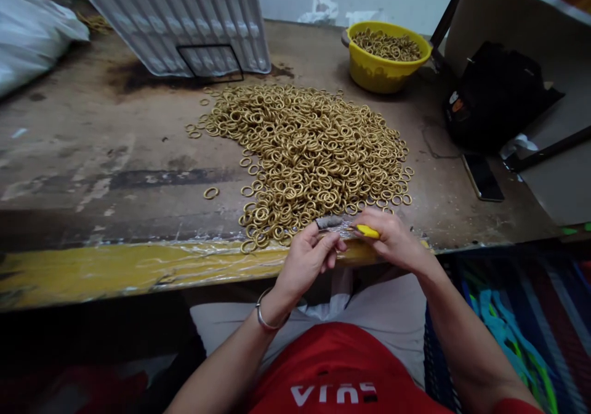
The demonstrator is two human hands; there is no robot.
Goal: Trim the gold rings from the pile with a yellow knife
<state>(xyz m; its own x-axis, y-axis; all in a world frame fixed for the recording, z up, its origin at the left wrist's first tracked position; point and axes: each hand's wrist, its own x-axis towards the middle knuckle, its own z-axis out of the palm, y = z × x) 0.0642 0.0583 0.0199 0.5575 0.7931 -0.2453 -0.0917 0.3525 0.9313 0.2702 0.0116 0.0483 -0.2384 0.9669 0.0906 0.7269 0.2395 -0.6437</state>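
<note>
A large heap of gold-coloured rings lies on the worktop, reaching almost to its front edge. Just in front of the heap, my right hand is closed around a small yellow-handled tool, whose tip points left and is too small to make out. My left hand is close beside it, thumb against curled fingers. A grey wrap covers its forefinger, which points toward the tool. Whatever my left fingers pinch, if anything, is hidden.
A yellow basin of similar rings stands at the back right. Left of it leans a ribbed white panel with a black wire frame. A phone and black bag lie right; a white sack sits far left.
</note>
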